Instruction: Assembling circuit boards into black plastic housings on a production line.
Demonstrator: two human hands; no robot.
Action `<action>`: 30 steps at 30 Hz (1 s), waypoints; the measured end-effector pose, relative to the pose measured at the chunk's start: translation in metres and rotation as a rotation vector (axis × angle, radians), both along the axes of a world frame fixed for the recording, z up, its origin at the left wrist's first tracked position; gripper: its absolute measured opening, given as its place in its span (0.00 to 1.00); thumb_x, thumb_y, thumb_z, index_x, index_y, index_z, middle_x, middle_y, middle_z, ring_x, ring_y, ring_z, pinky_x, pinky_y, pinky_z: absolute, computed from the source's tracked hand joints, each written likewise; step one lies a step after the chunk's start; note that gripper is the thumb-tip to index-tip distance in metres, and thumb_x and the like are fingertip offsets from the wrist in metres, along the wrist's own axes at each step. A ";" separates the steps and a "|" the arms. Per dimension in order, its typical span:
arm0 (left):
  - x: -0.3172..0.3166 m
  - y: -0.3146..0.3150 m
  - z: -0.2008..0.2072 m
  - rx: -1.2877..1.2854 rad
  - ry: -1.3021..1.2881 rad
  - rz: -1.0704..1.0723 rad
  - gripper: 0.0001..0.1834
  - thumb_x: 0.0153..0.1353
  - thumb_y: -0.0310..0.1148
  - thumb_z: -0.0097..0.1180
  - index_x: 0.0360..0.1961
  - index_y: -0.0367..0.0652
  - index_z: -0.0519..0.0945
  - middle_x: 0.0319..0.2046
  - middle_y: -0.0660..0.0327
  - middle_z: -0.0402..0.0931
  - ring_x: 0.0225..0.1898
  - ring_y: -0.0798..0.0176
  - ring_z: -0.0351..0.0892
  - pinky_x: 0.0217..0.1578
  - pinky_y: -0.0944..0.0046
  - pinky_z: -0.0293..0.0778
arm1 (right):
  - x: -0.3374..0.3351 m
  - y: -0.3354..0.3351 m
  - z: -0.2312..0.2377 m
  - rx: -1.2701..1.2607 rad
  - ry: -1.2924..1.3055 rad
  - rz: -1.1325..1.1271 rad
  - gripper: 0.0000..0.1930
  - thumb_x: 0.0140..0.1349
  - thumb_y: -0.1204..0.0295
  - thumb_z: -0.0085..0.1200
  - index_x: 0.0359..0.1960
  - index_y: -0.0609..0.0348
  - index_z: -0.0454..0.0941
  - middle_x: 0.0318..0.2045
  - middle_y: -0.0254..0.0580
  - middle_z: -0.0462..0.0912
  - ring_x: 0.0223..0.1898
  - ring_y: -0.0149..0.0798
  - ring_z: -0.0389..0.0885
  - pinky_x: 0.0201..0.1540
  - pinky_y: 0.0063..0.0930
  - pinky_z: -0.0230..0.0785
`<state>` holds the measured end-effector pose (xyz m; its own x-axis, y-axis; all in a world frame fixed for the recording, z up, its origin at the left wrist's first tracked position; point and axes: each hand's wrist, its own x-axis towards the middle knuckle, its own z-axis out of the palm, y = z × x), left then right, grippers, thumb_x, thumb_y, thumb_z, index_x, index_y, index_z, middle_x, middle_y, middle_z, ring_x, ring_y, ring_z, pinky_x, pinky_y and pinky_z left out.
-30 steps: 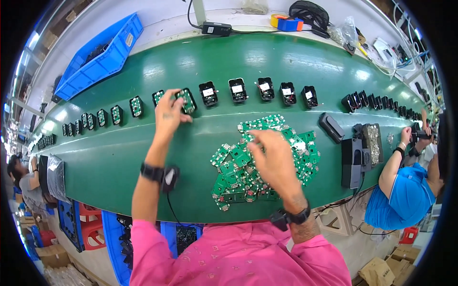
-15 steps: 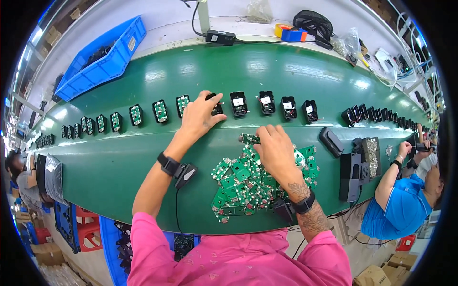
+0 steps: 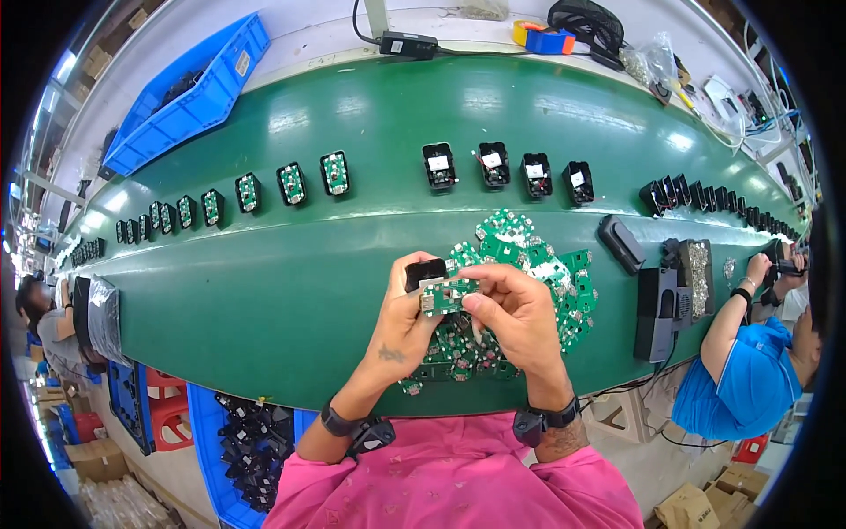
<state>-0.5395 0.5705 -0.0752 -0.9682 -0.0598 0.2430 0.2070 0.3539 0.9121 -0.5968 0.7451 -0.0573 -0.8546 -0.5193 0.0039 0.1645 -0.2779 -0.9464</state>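
Note:
My left hand (image 3: 401, 322) is closed round a black plastic housing (image 3: 426, 272), tilted with its open side partly showing. Against its near edge, my right hand (image 3: 520, 317) pinches a green circuit board (image 3: 448, 295) between thumb and fingers. The board overlaps the housing and hides part of its inside; whether it sits in it I cannot tell. Under and beyond both hands spreads a heap of green circuit boards (image 3: 538, 256). Farther off stand open black housings with white labels inside (image 3: 439, 167), and to their left housings with green boards in them (image 3: 335, 174).
More black housings (image 3: 679, 189) line the table's right. A dark grey device (image 3: 654, 317) and a black case (image 3: 621, 245) lie nearer. At the far left stands a blue crate (image 3: 189, 110); a blue bin of black parts (image 3: 256, 450) is below the edge. A co-worker in blue (image 3: 740, 388) sits right.
My left hand has taken a black housing out of the row and brought it toward me. My right hand has lifted a circuit board from the heap to meet it.

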 end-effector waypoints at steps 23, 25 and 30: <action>0.013 0.025 0.028 0.645 -0.465 -0.026 0.34 0.59 0.27 0.64 0.66 0.35 0.67 0.54 0.56 0.74 0.46 0.68 0.80 0.37 0.70 0.80 | 0.018 0.019 0.001 0.210 0.064 -0.111 0.26 0.62 0.83 0.58 0.62 0.62 0.69 0.28 0.26 0.72 0.26 0.16 0.69 0.26 0.14 0.61; 0.013 0.026 0.027 0.629 -0.504 0.022 0.31 0.64 0.27 0.58 0.68 0.35 0.65 0.50 0.56 0.76 0.40 0.69 0.82 0.30 0.71 0.82 | 0.018 0.019 0.006 0.329 0.131 -0.123 0.21 0.60 0.81 0.61 0.57 0.60 0.76 0.35 0.32 0.74 0.35 0.23 0.75 0.36 0.19 0.68; 0.012 0.036 0.033 0.634 -0.465 -0.024 0.31 0.67 0.27 0.57 0.69 0.35 0.63 0.46 0.55 0.78 0.38 0.66 0.83 0.32 0.68 0.85 | 0.016 0.021 0.002 0.392 0.412 -0.285 0.09 0.58 0.76 0.63 0.41 0.59 0.87 0.54 0.45 0.73 0.59 0.43 0.70 0.61 0.36 0.64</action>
